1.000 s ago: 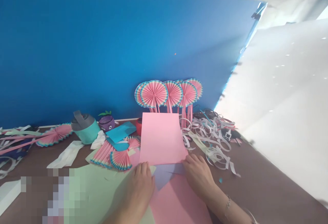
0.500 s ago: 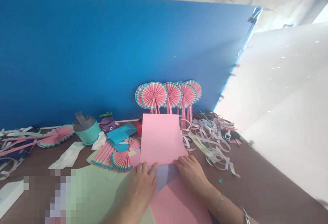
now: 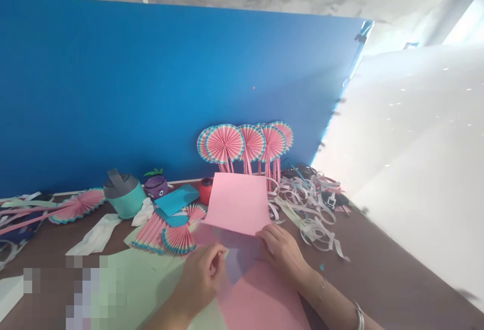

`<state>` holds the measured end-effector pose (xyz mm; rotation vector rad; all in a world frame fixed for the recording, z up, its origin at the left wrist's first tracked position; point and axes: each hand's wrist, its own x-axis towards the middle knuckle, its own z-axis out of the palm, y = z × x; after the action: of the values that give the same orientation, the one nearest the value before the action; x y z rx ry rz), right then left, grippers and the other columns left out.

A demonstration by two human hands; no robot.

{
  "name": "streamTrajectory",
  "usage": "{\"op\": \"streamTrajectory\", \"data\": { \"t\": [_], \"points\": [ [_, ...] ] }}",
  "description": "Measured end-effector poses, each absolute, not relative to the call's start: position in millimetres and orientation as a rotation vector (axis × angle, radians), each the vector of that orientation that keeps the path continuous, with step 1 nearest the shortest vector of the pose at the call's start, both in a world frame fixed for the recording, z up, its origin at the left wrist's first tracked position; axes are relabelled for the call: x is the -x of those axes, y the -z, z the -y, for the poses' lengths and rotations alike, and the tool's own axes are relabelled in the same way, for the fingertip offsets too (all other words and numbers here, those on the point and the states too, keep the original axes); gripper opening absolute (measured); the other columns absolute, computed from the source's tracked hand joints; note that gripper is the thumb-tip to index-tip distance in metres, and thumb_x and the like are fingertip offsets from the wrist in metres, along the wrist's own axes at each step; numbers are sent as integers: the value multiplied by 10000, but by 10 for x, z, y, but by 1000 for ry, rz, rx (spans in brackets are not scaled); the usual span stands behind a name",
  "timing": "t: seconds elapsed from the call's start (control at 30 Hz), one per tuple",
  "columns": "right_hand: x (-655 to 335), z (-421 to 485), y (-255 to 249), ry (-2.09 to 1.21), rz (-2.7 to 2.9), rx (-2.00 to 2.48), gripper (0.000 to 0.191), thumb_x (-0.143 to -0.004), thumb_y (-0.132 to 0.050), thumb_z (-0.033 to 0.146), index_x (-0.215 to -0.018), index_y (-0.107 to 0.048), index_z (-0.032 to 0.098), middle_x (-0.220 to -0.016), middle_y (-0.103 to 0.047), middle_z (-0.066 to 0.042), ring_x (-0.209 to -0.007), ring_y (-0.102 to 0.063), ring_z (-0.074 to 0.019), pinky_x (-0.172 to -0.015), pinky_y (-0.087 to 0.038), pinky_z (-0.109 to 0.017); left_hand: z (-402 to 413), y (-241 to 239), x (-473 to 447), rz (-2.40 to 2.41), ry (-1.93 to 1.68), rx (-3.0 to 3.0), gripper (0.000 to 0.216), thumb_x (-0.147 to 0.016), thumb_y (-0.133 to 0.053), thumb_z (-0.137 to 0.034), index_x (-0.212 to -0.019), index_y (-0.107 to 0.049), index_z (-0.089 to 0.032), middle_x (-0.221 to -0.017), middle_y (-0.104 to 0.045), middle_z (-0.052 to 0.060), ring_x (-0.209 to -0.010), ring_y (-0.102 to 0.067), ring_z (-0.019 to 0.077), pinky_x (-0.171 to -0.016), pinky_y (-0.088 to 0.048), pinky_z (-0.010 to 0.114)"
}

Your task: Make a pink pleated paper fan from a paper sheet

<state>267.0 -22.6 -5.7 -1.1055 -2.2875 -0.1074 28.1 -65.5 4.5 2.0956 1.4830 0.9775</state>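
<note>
A pink paper sheet (image 3: 239,201) lies in front of me on the brown table, its far half lifted and tilted. My right hand (image 3: 283,250) presses on the sheet near its fold, fingers curled against the paper. My left hand (image 3: 202,277) is closed in a pinch at the sheet's left edge, thumb against fingers. Under the hands the lower part of the pink sheet (image 3: 260,300) lies flat over a pale green sheet (image 3: 139,279).
Several pink pleated paper fans on sticks (image 3: 242,143) lean on the blue board (image 3: 151,93). Flat folded fans (image 3: 166,229), a teal cup (image 3: 124,196), a purple pot (image 3: 156,185), a red roll (image 3: 206,189) and curled paper strips (image 3: 310,204) lie around.
The far part of the pink sheet has lifted and tilted leftward. My left hand has drawn back and closed into a pinch. My right hand has shifted slightly left along the fold.
</note>
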Motion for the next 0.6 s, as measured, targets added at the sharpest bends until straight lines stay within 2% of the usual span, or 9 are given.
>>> {"op": "streamTrajectory", "data": {
  "t": [0.13, 0.27, 0.33, 0.43, 0.57, 0.6],
  "points": [
    [-2551, 379, -14, 109, 2395, 848, 257, -912, -370, 83, -1004, -597, 159, -827, -618, -63, -744, -538, -172, -659, -404, -276, 643, 28, -426, -1389, -770, -1384, 512, -831, -372, -615, -736, -592, -162, -529, -597, 19, -415, -476, 122, -424, -343, 236],
    [-2507, 422, -31, 97, 2539, 660, 236, -946, -387, 125, -1044, -597, 170, -786, -630, -50, -713, -554, -163, -645, -432, -272, 587, 81, -442, -1465, -866, -1127, 579, -735, -415, -728, -680, -563, -171, -532, -628, 43, -439, -541, 157, -438, -389, 251],
    [-2605, 320, -39, 28, 2419, 773, 254, -944, -377, 138, -1035, -611, 177, -830, -654, -70, -763, -588, -166, -689, -455, -278, 584, 92, -392, -1521, -921, -1252, 566, -745, -417, -717, -605, -549, -185, -509, -612, 40, -480, -574, 181, -480, -431, 269],
    [-2860, 29, -100, -52, 2059, 1311, 304, -935, -343, 154, -989, -642, 144, -889, -679, -108, -846, -627, -199, -755, -466, -304, 618, 105, -289, -1579, -953, -1695, 541, -828, -403, -600, -479, -513, -202, -464, -588, 39, -482, -576, 183, -537, -458, 281],
    [-3062, -382, -243, -149, 2224, 1854, 392, -850, -341, 59, -1035, -675, 152, -1059, -684, -111, -983, -628, -200, -803, -430, -260, 644, 135, -187, -1470, -1060, -2059, 408, -891, -413, -419, -673, -675, -194, -653, -719, 74, -656, -677, 209, -677, -513, 280],
    [-3057, -457, -269, -158, 2278, 1873, 367, -820, -375, 55, -976, -693, 149, -1023, -694, -108, -973, -632, -206, -786, -424, -251, 637, 146, -174, -1466, -1110, -2067, 376, -888, -432, -409, -722, -692, -194, -691, -732, 83, -694, -689, 218, -692, -521, 280]
  ]
}}
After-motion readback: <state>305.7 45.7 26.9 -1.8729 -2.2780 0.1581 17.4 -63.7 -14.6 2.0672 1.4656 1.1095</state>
